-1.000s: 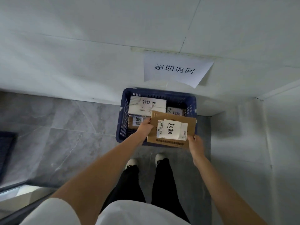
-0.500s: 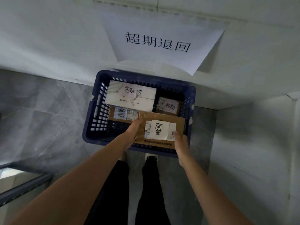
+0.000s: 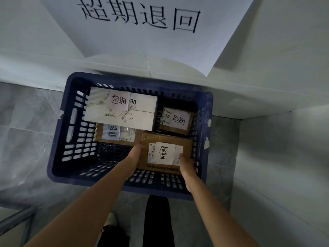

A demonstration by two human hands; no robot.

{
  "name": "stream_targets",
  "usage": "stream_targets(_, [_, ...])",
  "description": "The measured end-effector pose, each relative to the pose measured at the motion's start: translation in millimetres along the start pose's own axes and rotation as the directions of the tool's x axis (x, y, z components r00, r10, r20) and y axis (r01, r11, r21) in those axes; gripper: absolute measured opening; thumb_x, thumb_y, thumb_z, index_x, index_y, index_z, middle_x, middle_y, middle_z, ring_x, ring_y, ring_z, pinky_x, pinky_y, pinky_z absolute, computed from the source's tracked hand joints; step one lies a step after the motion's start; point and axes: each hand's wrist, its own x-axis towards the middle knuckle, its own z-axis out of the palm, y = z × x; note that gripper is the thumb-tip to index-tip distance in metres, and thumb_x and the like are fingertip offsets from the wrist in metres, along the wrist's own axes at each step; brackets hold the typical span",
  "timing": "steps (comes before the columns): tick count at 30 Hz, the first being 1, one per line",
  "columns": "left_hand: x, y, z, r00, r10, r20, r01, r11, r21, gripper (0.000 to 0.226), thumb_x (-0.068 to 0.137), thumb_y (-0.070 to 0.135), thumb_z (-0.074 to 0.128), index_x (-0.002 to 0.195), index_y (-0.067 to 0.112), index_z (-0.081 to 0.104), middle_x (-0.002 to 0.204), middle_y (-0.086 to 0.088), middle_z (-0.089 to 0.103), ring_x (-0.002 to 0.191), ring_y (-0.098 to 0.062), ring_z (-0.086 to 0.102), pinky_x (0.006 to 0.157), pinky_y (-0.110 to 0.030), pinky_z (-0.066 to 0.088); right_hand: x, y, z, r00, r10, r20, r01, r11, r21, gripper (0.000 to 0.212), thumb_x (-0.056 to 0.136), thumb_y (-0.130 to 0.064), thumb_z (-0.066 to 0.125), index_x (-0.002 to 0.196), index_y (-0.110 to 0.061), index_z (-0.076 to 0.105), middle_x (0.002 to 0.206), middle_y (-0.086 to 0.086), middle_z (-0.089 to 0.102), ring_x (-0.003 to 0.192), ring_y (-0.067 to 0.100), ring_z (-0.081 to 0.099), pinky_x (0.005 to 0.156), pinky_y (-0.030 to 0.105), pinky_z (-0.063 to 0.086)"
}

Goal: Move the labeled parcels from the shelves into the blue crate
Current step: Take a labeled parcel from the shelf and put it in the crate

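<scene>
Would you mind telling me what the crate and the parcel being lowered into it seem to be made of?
Blue crate: apparently moulded plastic, matte, judging by its slotted walls and rounded rim. Brown parcel, held by both hands: plain matte cardboard by its colour, carrying a white paper label.

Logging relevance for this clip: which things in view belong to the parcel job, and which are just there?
Part of the job:
- blue crate
- brown parcel, held by left hand and right hand
- white parcel, small brown parcel and flat brown parcel, already in the crate

Just there:
- paper sign on the wall
- grey floor tiles
</scene>
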Motion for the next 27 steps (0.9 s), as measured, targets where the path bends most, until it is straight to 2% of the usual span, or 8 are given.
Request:
stream_targets(3, [11, -2, 1, 1.0, -0.027, 0.008, 0.027, 1.0, -0.015, 0.031, 0.098, 0.024, 0.038, 0.109, 0.016, 0.066, 0.094, -0.012, 0.072, 0.093, -0.032, 0.067, 0.095, -0.052, 0.051, 18, 4, 5, 1.0, -0.01, -0.009, 0.009, 1.0, -0.007, 0.052, 0.104, -0.041, 0.033, 0.15, -0.019, 0.03, 0.152, 0.004, 0.038, 0.136, 0.024, 0.038, 0.108, 0.034, 0.03])
stream_targets(10, [37, -16, 1, 0.998, 0.04, 0.038, -0.04, 0.999, 0.013, 0.05, 0.097, 0.021, 0.04, 0.144, 0.036, 0.035, 0.12, -0.008, 0.064, 0.098, -0.027, 0.065, 0.085, -0.045, 0.055, 40, 9, 14, 0.999, 0.015, -0.039, -0.018, 0.996, -0.082, 0.061, 0.101, -0.044, 0.041, 0.151, -0.013, 0.027, 0.153, 0.008, 0.037, 0.138, 0.029, 0.036, 0.116, 0.041, 0.028])
stream_targets(14, [41, -18, 3, 0.995, 0.082, 0.051, -0.084, 0.996, 0.033, 0.06, 0.097, 0.019, 0.042, 0.149, 0.041, 0.024, 0.142, -0.007, 0.05, 0.123, -0.031, 0.05, 0.108, -0.049, 0.038, 53, 13, 19, 0.999, 0.012, -0.052, -0.018, 0.994, -0.112, 0.067, 0.097, -0.052, 0.042, 0.151, -0.014, 0.03, 0.152, 0.006, 0.039, 0.135, 0.029, 0.04, 0.116, 0.043, 0.03])
stream_targets(18, [41, -21, 0, 0.995, 0.097, 0.027, -0.097, 0.995, 0.002, 0.06, 0.097, 0.017, 0.043, 0.151, 0.035, 0.024, 0.147, -0.004, 0.043, 0.126, -0.029, 0.047, 0.108, -0.04, 0.037, 53, 13, 20, 0.994, 0.035, -0.101, -0.043, 0.996, -0.077, 0.073, 0.097, -0.048, 0.047, 0.153, -0.01, 0.021, 0.151, 0.009, 0.039, 0.135, 0.029, 0.041, 0.114, 0.039, 0.031])
stream_targets(20, [31, -19, 1, 0.992, 0.126, -0.014, -0.127, 0.991, -0.036, 0.058, 0.1, 0.014, 0.042, 0.152, 0.03, 0.022, 0.143, -0.005, 0.045, 0.117, -0.025, 0.052, 0.093, -0.029, 0.04, 46, 14, 18, 0.986, -0.006, -0.165, -0.009, 0.996, -0.091, 0.065, 0.1, -0.035, 0.047, 0.152, -0.009, 0.019, 0.148, 0.012, 0.042, 0.132, 0.031, 0.044, 0.111, 0.038, 0.035])
stream_targets(22, [16, -18, 3, 0.984, 0.174, -0.047, -0.174, 0.985, -0.005, 0.059, 0.099, 0.014, 0.045, 0.152, 0.027, 0.023, 0.143, -0.008, 0.046, 0.102, -0.019, 0.053, 0.083, -0.028, 0.042, 30, 7, 16, 0.973, -0.042, -0.227, 0.015, 0.993, -0.12, 0.058, 0.1, -0.027, 0.044, 0.15, -0.007, 0.023, 0.144, 0.016, 0.045, 0.128, 0.032, 0.047, 0.106, 0.039, 0.039])
stream_targets(25, [-20, -11, -4, 0.958, 0.285, -0.035, -0.28, 0.953, 0.118, 0.065, 0.093, 0.017, 0.05, 0.151, 0.028, 0.025, 0.151, -0.006, 0.036, 0.113, -0.022, 0.054, 0.088, -0.032, 0.05, -2, -10, 13, 0.953, -0.103, -0.286, 0.045, 0.978, -0.205, 0.056, 0.101, -0.028, 0.042, 0.147, -0.002, 0.026, 0.14, 0.02, 0.046, 0.123, 0.034, 0.049, 0.099, 0.04, 0.042])
stream_targets(27, [-48, -3, -12, 0.939, 0.344, 0.0, -0.338, 0.922, 0.191, 0.069, 0.09, 0.018, 0.051, 0.152, 0.029, 0.023, 0.155, 0.001, 0.028, 0.122, -0.02, 0.05, 0.092, -0.028, 0.047, -27, -27, 10, 0.938, -0.205, -0.281, 0.131, 0.956, -0.261, 0.051, 0.101, -0.028, 0.041, 0.144, -0.002, 0.031, 0.136, 0.02, 0.05, 0.117, 0.034, 0.052, 0.098, 0.042, 0.046])
